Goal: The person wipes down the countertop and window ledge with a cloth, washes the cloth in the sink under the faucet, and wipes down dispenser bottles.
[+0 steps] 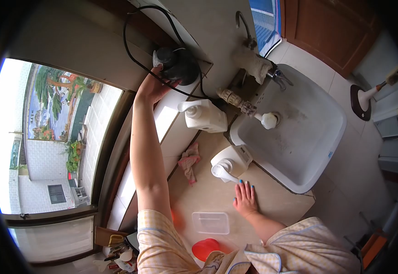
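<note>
I log the left hand (155,89) part-curled, the black rounded container (187,69) at its fingertips (cannot tell whether gripped), the right hand (246,199) spread, holding nothing; I judge the container smooth, stiff, perhaps weighty, best held around its body.

A pink cloth (189,163) lies rumpled (the sink (311,130) looks smudged).

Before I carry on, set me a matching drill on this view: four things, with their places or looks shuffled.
1. Left hand
2. Cloth
3. Right hand
4. Rectangular plastic container

A. Spread open beside a white pump bottle
B. See-through
C. At the dark object
D. Pink and crumpled

Pairs: 1-C, 2-D, 3-A, 4-B
</note>
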Available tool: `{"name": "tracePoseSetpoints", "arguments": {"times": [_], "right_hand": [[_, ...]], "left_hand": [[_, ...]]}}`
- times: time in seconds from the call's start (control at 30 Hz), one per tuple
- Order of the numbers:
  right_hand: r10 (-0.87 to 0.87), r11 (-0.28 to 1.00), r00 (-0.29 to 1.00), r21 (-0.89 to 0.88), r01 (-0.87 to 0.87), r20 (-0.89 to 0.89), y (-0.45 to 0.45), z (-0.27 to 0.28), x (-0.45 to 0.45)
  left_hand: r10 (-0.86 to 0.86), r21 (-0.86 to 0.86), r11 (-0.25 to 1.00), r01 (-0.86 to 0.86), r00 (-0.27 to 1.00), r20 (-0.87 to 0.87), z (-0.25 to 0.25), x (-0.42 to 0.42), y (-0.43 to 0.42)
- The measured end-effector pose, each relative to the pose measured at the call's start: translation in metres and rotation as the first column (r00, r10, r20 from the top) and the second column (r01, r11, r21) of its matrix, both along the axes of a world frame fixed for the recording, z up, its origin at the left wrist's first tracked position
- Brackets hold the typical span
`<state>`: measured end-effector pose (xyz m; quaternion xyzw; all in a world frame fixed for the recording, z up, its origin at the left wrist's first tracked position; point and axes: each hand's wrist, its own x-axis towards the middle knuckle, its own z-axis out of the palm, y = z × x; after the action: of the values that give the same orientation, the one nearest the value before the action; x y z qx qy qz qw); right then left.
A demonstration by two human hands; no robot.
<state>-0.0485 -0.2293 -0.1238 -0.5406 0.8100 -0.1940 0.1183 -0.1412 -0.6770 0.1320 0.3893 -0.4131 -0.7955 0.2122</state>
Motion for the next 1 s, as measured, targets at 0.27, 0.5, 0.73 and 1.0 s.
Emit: {"name": "tracePoseSetpoints", "arguments": {"times": [0.27, 0.5, 0.73, 1.0], "right_hand": [[0.006, 1.000, 1.000, -0.026, -0.006, -0.017, 0.000, -0.005, 0.001], [-0.005, 0.999, 0.999, -0.039, 0.004, -0.038, 0.000, -0.003, 0.000], [0.001, 0.999, 1.000, -0.035, -0.002, -0.029, 0.001, 0.002, -0.001], [-0.003, 0.999, 1.000, -0.033, 0.003, -0.012, 0.000, 0.000, 0.000]], "left_hand": [[0.117, -0.186, 0.976, -0.109, 0.993, 0.034, -0.006, -0.006, 0.007], [0.221, -0.232, 0.948, -0.218, 0.975, -0.012, -0.003, 0.000, 0.027], [0.349, -0.127, 0.925, -0.358, 0.933, -0.093, 0.002, 0.031, 0.036], [0.359, -0.232, 0.905, -0.356, 0.933, -0.032, 0.029, 0.087, 0.057]]}}
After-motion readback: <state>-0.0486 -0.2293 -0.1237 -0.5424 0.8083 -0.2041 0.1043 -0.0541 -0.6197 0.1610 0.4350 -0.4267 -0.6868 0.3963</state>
